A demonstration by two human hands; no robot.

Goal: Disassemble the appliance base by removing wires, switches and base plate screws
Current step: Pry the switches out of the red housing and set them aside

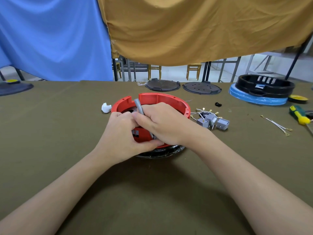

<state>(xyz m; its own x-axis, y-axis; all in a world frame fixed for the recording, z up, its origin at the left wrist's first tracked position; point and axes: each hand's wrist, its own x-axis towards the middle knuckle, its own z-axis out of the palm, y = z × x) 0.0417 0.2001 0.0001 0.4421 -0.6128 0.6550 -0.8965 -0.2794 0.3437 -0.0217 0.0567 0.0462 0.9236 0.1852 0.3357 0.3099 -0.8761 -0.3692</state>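
tabletop (50, 133): olive cloth under my forearms and everything else.
my left hand (118, 138): fingers curled onto the near wall of the red base, thumb along its lower edge, gripping it.
my right hand (162, 122): fingers wrapped round a grey tool (139, 106), whose handle end sticks up between my two hands; its tip is hidden, so i cannot tell what it touches.
red base (166, 100): round open shell directly under both hands, sitting on a black part (160, 152) that shows at its near edge.
switches (213, 120): grey blocks with white wires, just right of my right hand.
loose wires (277, 124): farther right, lying apart.
green and yellow tool (299, 114): far right.
white scrap (106, 107): just beyond my left hand.
dark round plates (162, 85): two, well beyond the hands.
black ring (265, 85): far right, on a blue disc (254, 99).
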